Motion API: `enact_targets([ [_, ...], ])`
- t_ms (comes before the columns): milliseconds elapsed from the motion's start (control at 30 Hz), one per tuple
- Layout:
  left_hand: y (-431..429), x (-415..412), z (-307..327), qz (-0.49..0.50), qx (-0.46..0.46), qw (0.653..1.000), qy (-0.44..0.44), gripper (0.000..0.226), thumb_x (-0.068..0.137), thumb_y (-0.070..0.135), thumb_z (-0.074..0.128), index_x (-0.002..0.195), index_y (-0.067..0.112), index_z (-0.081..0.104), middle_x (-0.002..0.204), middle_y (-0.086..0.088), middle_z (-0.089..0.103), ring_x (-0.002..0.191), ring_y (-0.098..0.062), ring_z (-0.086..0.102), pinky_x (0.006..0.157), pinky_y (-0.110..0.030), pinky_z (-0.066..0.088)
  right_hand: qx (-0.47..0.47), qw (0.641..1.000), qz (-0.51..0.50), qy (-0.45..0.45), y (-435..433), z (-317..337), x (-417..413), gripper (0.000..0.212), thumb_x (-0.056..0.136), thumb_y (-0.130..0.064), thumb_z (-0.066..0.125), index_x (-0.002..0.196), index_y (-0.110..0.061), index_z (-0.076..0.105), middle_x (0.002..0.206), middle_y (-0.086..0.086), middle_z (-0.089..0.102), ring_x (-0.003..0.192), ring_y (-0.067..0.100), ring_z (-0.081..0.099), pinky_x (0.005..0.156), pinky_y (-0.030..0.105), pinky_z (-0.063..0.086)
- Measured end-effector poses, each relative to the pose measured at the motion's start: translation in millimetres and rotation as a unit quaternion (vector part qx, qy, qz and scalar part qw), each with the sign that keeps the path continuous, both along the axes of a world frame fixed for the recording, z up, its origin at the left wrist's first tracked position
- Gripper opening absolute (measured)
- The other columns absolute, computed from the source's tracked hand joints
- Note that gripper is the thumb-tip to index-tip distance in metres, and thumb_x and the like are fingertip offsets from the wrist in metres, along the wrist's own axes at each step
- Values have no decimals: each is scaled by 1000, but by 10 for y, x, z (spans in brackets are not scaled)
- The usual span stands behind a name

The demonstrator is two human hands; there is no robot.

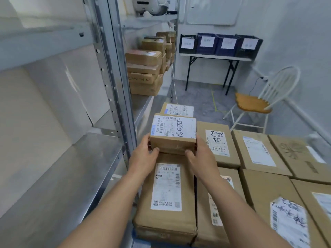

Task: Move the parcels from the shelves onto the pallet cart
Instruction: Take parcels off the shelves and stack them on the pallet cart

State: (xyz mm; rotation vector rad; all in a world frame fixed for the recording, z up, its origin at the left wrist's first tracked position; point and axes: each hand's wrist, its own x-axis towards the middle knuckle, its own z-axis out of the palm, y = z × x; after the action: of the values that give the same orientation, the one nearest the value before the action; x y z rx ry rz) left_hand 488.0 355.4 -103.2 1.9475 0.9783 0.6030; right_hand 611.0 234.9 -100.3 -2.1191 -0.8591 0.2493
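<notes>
storeroom: both hands (143, 154) (200, 156) hold small parcel (173, 135).

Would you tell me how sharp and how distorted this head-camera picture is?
Head view: the parcel between left hand and right hand is sharp; the lower-right label smears; the shelf post bows with wide-angle distortion; light is even.

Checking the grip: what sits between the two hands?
In the head view, a small labelled parcel fills the gap, the left hand gripping its left end and the right hand its right end.
</notes>
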Motion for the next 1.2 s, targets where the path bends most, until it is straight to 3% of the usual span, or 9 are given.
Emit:
enact_targets([
  [233,214,191,-119,-32,-4,999,35,48,95,23,54,139,32,37,132,7,55,120,-16,51,86,-23,33,-67,997,-30,-15,115,-60,133,56,91,-19,53,144,-23,36,138,-1,51,122,21,50,98,39,44],
  [433,299,214,-225,-56,-11,998,42,49,94,21,56,138,30,38,133,4,55,122,-15,50,89,-24,34,-119,991,-58,-21,125,-109,143,34,89,-16,53,122,-20,47,116,-1,61,105,24,58,82,35,47],
  [567,361,246,-295,-63,0,997,50,47,92,19,57,136,28,41,130,3,55,120,-15,49,89,-25,36,-148,986,-62,-36,154,-120,162,30,90,-12,51,119,-18,45,112,3,62,103,29,57,73,32,39],
  [933,451,340,-421,-52,50,994,76,47,90,19,59,133,30,43,128,5,55,118,-16,50,93,-35,43,-143,986,-65,-57,192,-156,198,35,92,-11,47,127,-17,44,115,6,62,104,31,57,81,35,40],
  [1200,400,330,-375,-46,51,994,87,54,89,22,60,139,29,38,132,0,50,119,-17,49,89,-31,41,-126,989,-57,-58,172,-156,202,32,88,-11,50,119,-17,47,113,4,61,104,28,57,83,36,43],
])
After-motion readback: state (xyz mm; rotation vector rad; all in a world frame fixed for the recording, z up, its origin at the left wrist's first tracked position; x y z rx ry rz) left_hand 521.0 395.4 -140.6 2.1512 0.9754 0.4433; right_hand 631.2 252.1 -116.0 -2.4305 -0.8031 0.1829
